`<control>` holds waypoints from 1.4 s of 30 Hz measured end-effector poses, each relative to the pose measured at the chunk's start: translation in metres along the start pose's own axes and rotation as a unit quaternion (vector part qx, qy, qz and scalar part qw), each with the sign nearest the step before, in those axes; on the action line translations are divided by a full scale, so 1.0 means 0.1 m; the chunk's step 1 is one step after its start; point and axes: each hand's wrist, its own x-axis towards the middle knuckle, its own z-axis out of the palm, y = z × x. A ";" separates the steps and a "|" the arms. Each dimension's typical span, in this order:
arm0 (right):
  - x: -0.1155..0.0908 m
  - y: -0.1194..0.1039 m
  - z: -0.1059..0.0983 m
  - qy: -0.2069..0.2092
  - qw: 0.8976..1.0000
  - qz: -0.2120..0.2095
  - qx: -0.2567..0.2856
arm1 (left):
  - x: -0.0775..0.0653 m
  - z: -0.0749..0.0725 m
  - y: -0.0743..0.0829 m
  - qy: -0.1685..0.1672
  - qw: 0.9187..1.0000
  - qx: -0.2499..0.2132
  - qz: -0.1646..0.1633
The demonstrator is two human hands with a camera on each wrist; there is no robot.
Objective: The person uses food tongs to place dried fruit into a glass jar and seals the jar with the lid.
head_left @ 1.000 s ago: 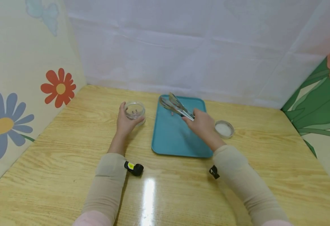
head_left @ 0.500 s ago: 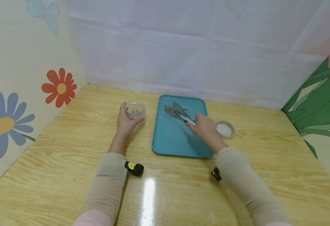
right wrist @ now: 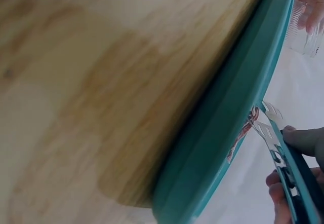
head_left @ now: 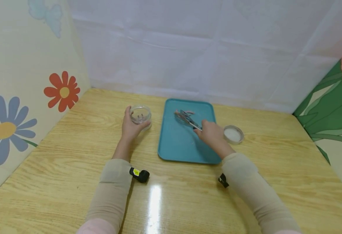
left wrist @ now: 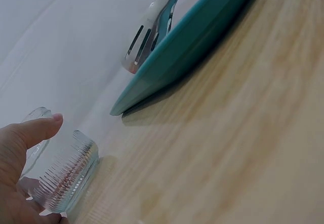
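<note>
My left hand (head_left: 131, 127) holds a clear glass jar (head_left: 144, 121) round its side, on the table left of the tray. Its mouth is uncovered, and small pinkish bits show inside. Ribbed glass shows on the jar (left wrist: 66, 178) in the left wrist view. Metal food tongs (head_left: 192, 123) are gripped in my right hand (head_left: 213, 133), over the teal tray (head_left: 185, 146). Thin pinkish-red strips (head_left: 190, 112) lie on the tray at the tong tips. In the right wrist view a reddish strip (right wrist: 242, 137) is by the tips; whether they pinch it I cannot tell.
A round lid (head_left: 233, 134) with a pale inside lies on the wooden table (head_left: 185, 198), just right of the tray. White cloth (head_left: 171, 52) hangs behind the table. Flower-painted panels (head_left: 5, 130) flank it on both sides.
The tongs have come down toward the pinkish strips on the tray, and their arms have drawn closer together. My left hand and the jar stay put.
</note>
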 end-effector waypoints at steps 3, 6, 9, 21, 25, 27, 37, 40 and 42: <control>0.00 -0.01 0.00 -0.003 1.000 -0.001 -0.002 | 0.00 0.01 0.00 0.000 1.000 -0.002 0.002; 0.00 -0.01 0.00 -0.005 1.000 -0.003 -0.003 | 0.00 0.01 -0.01 0.000 1.000 -0.007 0.004; 0.00 -0.01 0.00 -0.009 1.000 -0.003 -0.002 | 0.00 0.01 0.00 -0.002 1.000 -0.008 0.004; -0.01 0.02 0.05 -0.015 1.000 -0.007 0.003 | -0.01 0.02 0.01 -0.004 1.000 -0.004 0.000; -0.02 0.03 0.05 -0.005 1.000 -0.013 0.013 | -0.01 0.02 0.02 -0.001 1.000 -0.002 -0.001; -0.04 0.03 0.05 -0.001 1.000 -0.017 0.019 | -0.01 0.01 0.02 -0.001 1.000 0.000 -0.001; -0.08 -0.04 -0.01 0.031 0.998 -0.033 0.034 | 0.00 0.01 0.00 -0.004 1.000 0.005 -0.006; -0.09 -0.06 -0.03 0.046 0.998 -0.039 0.033 | 0.01 0.01 -0.01 -0.001 1.000 0.004 -0.005; -0.10 -0.07 -0.05 0.055 0.997 -0.045 0.035 | 0.01 0.00 -0.01 0.000 1.000 0.005 -0.004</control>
